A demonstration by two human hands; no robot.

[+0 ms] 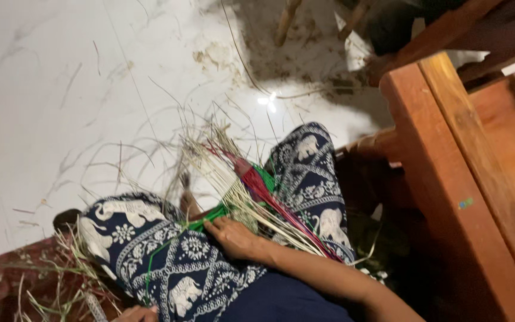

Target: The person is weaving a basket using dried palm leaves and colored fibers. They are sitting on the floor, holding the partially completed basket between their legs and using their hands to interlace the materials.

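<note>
My right hand lies on my lap, its fingers pinching a green cord where it wraps a bundle of pale dry stalks. Red strands and green strands run along the bundle, which slants across my knees from upper left to lower right. My legs wear navy trousers with a white elephant print. Just a sliver of my left hand shows at the bottom edge, near the left thigh; its fingers are hidden.
A reddish wooden bench or frame stands close on the right. The white marbled floor ahead is strewn with loose stalks. A dark red patterned mat with more stalks lies at the bottom left. Wooden legs show at the top.
</note>
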